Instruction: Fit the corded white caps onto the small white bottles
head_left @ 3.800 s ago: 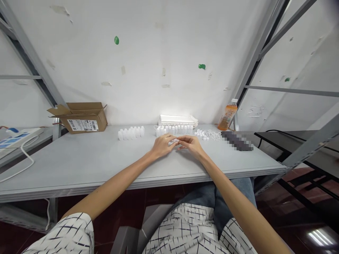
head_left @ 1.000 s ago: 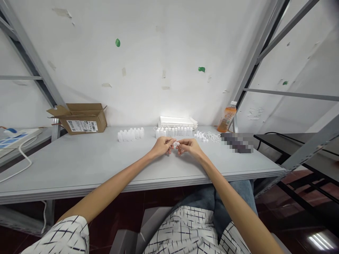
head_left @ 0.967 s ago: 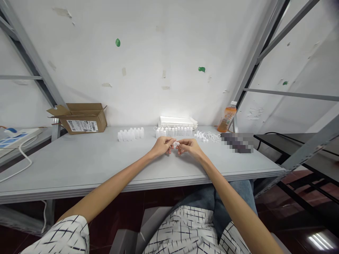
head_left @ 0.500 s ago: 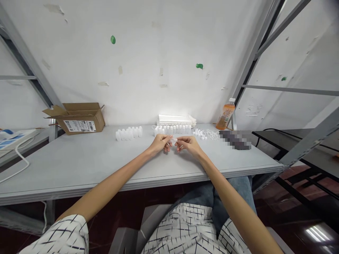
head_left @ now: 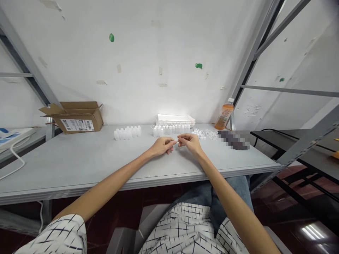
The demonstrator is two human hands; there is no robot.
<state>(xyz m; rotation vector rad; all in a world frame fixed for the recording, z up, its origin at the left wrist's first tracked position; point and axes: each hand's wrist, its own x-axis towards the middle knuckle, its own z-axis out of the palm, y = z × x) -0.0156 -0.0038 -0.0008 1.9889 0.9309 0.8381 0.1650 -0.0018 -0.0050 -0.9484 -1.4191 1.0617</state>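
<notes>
My left hand (head_left: 162,146) and my right hand (head_left: 190,142) meet above the grey table, fingertips nearly touching. Between them is a small white piece (head_left: 176,141), too small to identify, and both hands seem to pinch it. Just beyond my right hand lie small white caps with loops of white string (head_left: 203,134). A row of white plastic bottles (head_left: 171,130) stands behind my hands, and a second cluster of bottles (head_left: 126,133) stands further left. None of these touch my hands.
A stack of white sheets (head_left: 175,120) lies behind the bottles. At the back left sits an open cardboard box (head_left: 75,116). An orange drink bottle (head_left: 224,114) and a pixelated dark object (head_left: 234,140) are on the right. A white cable and power strip (head_left: 13,137) lie far left.
My hands have drawn slightly apart, and less white shows between the fingertips. The whole view has shifted slightly left and up.
</notes>
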